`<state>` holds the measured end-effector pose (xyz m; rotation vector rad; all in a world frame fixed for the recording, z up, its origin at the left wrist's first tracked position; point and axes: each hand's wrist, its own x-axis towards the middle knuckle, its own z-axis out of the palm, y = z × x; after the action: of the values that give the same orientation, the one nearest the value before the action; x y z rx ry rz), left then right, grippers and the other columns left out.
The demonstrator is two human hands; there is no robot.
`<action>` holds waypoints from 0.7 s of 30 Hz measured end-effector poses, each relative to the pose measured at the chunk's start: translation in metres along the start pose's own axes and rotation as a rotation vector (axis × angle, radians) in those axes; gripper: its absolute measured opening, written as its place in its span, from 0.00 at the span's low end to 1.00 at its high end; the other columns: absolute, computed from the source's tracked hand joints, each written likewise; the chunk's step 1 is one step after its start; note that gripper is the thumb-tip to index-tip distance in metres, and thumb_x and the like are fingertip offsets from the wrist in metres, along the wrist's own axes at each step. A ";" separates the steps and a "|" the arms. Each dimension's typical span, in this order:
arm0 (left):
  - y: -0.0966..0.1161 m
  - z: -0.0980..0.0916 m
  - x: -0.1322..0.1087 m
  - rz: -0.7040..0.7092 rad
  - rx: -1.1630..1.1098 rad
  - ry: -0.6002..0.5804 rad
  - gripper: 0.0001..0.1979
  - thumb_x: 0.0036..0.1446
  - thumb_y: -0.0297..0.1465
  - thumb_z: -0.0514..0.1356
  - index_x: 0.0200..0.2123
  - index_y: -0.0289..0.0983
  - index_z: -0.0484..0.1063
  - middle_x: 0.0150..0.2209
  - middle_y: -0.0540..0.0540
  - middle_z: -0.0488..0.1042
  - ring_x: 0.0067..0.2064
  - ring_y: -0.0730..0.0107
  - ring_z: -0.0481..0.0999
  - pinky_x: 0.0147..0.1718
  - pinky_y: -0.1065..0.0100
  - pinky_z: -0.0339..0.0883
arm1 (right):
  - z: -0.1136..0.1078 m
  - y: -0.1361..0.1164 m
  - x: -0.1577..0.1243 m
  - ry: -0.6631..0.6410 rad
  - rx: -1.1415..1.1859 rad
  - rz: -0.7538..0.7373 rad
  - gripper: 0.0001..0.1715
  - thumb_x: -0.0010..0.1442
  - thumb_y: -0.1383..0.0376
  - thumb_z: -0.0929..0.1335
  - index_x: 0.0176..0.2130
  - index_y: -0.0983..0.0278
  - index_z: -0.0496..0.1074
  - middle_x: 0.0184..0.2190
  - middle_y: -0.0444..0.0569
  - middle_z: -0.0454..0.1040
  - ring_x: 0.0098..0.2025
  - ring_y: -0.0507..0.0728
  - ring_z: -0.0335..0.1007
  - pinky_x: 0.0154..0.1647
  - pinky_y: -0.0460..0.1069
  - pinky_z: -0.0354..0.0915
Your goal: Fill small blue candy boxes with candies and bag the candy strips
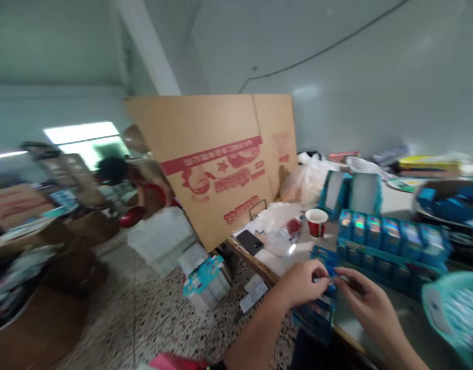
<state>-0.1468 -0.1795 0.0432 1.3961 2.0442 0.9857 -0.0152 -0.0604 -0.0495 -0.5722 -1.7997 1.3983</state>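
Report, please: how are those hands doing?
Left hand, right hand nearly meeting over blue package. Anything held, too small to tell. Cup beyond, not blocking.

black phone (pixel 250 242) | red-white cup (pixel 316 228) | printed cardboard (pixel 221 159) | white plastic bag (pixel 309 180)

Right at the meeting of the fingers (pixel 317 265) of the left hand (pixel 302 285) and those of the right hand (pixel 367 300), the detail is too small and blurred to name! The hands hide part of the glossy blue printed cardboard packaging (pixel 313 316). Over right, the picture's edge slices off the round turquoise plastic basket (pixel 433 303), its small contents a smear, and the black tub (pixel 462 254) too. Far left, a person (pixel 153 192) is a blur; below, the pink cloth (pixel 178 362) is cut short.
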 end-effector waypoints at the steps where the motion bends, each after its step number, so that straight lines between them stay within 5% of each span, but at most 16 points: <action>1: -0.002 0.000 0.001 -0.035 -0.015 -0.009 0.20 0.56 0.37 0.63 0.51 0.39 0.74 0.37 0.47 0.79 0.36 0.67 0.76 0.35 0.69 0.67 | 0.000 0.010 0.002 0.015 0.033 0.032 0.28 0.56 0.46 0.72 0.46 0.64 0.76 0.34 0.52 0.80 0.36 0.61 0.77 0.34 0.50 0.73; 5: -0.017 0.000 0.009 -0.188 -0.153 -0.031 0.33 0.53 0.38 0.67 0.61 0.40 0.66 0.38 0.46 0.79 0.30 0.71 0.74 0.30 0.71 0.65 | 0.002 0.028 0.006 0.033 0.067 0.153 0.35 0.49 0.44 0.75 0.48 0.65 0.76 0.37 0.53 0.82 0.38 0.61 0.78 0.32 0.47 0.72; 10: -0.037 0.004 0.020 -0.315 -0.324 0.029 0.28 0.43 0.41 0.74 0.48 0.34 0.79 0.33 0.44 0.79 0.30 0.70 0.73 0.29 0.71 0.63 | 0.004 0.001 0.000 0.110 0.083 0.316 0.42 0.39 0.40 0.75 0.44 0.66 0.79 0.42 0.55 0.82 0.44 0.65 0.78 0.34 0.47 0.74; 15: -0.046 0.010 0.019 -0.238 -0.333 0.065 0.20 0.53 0.45 0.68 0.40 0.34 0.82 0.35 0.44 0.81 0.35 0.67 0.75 0.36 0.69 0.68 | 0.001 -0.022 -0.005 0.124 0.040 0.388 0.38 0.35 0.41 0.76 0.39 0.65 0.82 0.43 0.55 0.83 0.49 0.69 0.76 0.40 0.49 0.75; 21: -0.041 0.014 0.013 -0.119 -0.207 0.132 0.14 0.60 0.37 0.61 0.44 0.36 0.80 0.40 0.46 0.80 0.39 0.68 0.75 0.42 0.68 0.68 | 0.001 -0.004 -0.006 0.140 0.105 0.346 0.34 0.38 0.42 0.76 0.36 0.64 0.82 0.40 0.55 0.83 0.46 0.67 0.77 0.44 0.51 0.74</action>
<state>-0.1656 -0.1719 0.0032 1.1173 2.0250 1.2262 -0.0118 -0.0662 -0.0472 -0.9345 -1.5558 1.6263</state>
